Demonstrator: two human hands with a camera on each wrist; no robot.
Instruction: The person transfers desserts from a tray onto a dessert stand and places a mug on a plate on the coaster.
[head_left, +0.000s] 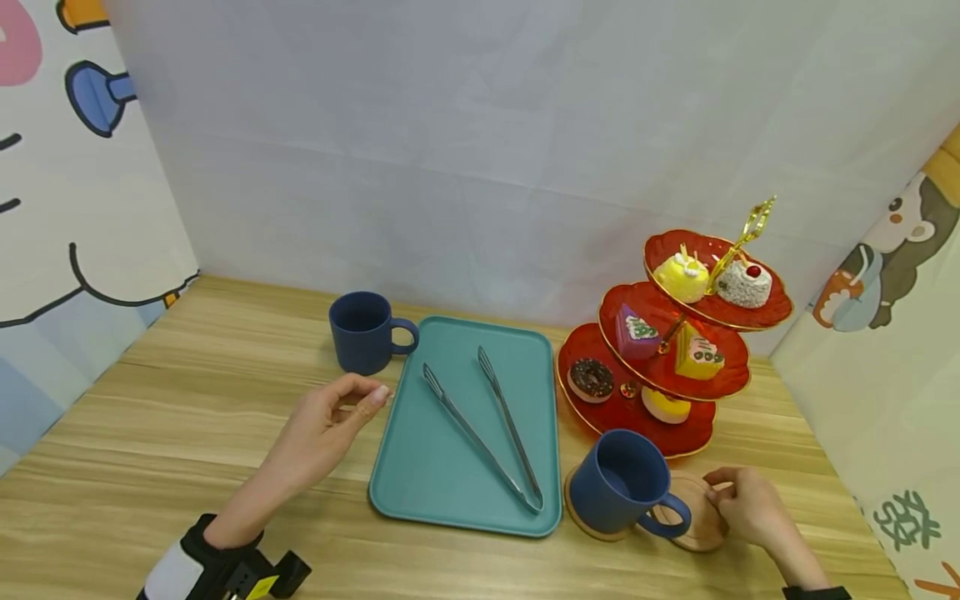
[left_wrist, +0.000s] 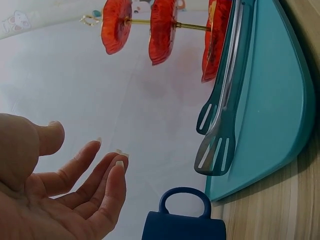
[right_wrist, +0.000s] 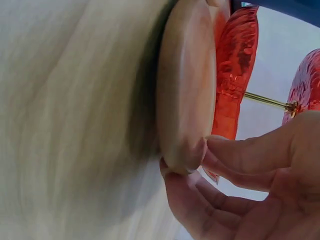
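Observation:
A round wooden coaster [head_left: 701,521] is pinched at its right edge by my right hand [head_left: 752,505]. In the right wrist view, thumb and fingers grip the rim of that coaster [right_wrist: 186,85], with shadow on the table beneath it. Just left of it, a blue mug [head_left: 621,483] stands on another wooden coaster [head_left: 581,510], its handle overlapping the held coaster in the head view. My left hand [head_left: 322,429] hovers left of the teal tray [head_left: 450,492], fingers relaxed and holding nothing. A second blue mug [head_left: 362,337] stands beyond that hand.
Metal tongs [head_left: 517,450] lie spread on the tray. At the right stands a red three-tier stand [head_left: 678,429] with several cakes and a chocolate donut [head_left: 591,380]. A pale cloth wall [head_left: 420,167] closes off the back of the wooden table [head_left: 187,400].

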